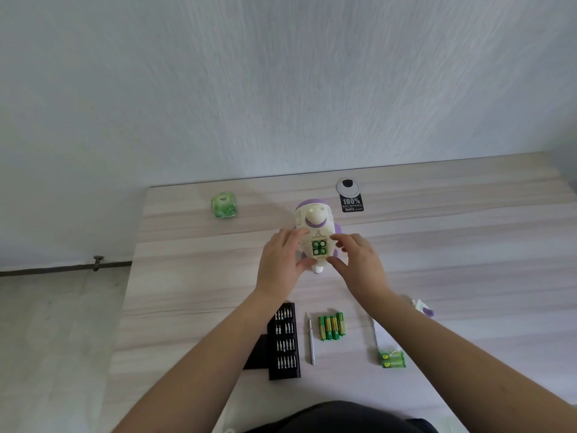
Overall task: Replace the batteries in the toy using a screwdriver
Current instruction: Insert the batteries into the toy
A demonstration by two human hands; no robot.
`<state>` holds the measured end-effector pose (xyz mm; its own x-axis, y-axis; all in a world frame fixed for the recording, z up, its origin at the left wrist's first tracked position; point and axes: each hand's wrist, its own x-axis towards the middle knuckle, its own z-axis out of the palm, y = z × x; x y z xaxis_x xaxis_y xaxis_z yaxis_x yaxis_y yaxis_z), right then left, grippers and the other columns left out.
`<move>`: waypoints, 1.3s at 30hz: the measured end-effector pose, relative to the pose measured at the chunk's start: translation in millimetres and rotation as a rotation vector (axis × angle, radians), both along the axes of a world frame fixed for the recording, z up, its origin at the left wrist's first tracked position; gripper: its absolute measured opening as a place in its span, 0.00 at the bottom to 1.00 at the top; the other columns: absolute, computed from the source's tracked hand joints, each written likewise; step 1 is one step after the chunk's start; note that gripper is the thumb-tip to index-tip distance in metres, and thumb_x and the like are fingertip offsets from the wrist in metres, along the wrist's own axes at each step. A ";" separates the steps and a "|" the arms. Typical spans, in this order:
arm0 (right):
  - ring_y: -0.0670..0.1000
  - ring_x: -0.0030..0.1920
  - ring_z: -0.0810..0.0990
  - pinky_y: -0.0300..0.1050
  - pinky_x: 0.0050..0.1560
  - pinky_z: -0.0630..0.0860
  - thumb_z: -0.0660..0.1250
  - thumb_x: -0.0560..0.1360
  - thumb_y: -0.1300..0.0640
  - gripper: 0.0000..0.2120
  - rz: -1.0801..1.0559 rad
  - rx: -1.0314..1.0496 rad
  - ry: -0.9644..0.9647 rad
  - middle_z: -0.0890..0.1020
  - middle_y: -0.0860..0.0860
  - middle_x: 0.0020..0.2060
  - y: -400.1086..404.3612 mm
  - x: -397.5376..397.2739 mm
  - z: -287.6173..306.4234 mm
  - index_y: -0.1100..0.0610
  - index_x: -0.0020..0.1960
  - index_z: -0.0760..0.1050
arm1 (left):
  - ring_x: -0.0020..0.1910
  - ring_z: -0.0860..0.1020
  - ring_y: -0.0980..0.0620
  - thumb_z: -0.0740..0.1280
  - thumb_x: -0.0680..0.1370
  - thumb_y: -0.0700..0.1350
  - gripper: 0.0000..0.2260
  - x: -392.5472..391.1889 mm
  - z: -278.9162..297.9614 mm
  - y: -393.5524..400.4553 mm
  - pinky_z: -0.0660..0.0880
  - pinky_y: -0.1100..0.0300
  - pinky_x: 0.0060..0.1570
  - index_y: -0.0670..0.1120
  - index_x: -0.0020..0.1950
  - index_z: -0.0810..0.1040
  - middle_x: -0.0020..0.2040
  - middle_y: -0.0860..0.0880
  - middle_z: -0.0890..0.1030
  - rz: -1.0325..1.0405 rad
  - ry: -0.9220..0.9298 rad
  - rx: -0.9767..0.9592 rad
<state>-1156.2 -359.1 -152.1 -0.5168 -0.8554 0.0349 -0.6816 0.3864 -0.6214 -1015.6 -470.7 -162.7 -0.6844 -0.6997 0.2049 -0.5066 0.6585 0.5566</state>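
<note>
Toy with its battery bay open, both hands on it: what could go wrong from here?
1. The white and purple plastic toy lies with its open compartment holding four green batteries; tilting it may spill them.
2. The loose row of green batteries near the slim silver screwdriver could get mixed with the wrapped green batteries.
3. The small white and purple cover piece could get brushed by the right arm.

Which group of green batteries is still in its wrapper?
The GP batteries at the table's near right, beside torn packaging. The batteries by the screwdriver lie loose; others sit in the toy.
</note>
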 end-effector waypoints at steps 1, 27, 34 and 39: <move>0.50 0.52 0.77 0.45 0.54 0.74 0.72 0.73 0.56 0.21 -0.032 0.007 -0.048 0.77 0.51 0.53 0.6 0.5 0.6 0.55 0.64 0.74 | 0.54 0.76 0.47 0.79 0.65 0.49 0.32 -0.4 0.3 -3.3 0.75 0.51 0.53 0.48 0.65 0.72 0.57 0.48 0.76 -0.018 -0.006 0.020; 0.53 0.62 0.73 0.48 0.57 0.73 0.76 0.66 0.48 0.41 -0.135 0.205 -0.338 0.71 0.53 0.64 -21.9 11.9 -3.5 0.54 0.73 0.60 | 0.78 0.52 0.51 0.73 0.72 0.57 0.49 10.4 -10.3 -15.2 0.59 0.54 0.74 0.45 0.80 0.43 0.80 0.49 0.47 -0.117 -0.368 0.194; 0.49 0.53 0.79 0.39 0.48 0.73 0.79 0.62 0.52 0.39 0.033 0.188 -0.427 0.78 0.45 0.55 -5.5 -3.0 0.2 0.46 0.69 0.67 | 0.72 0.65 0.49 0.68 0.77 0.48 0.29 24.5 4.2 -11.1 0.66 0.49 0.70 0.48 0.76 0.62 0.74 0.48 0.66 -0.049 -0.082 0.073; 0.49 0.53 0.79 0.41 0.53 0.75 0.79 0.64 0.55 0.38 0.112 0.240 -0.486 0.80 0.47 0.54 1.3 -6.5 1.9 0.45 0.70 0.66 | 0.76 0.58 0.50 0.75 0.71 0.53 0.41 11.3 12.2 -16.1 0.57 0.51 0.74 0.51 0.78 0.57 0.78 0.50 0.60 -0.121 -0.143 0.176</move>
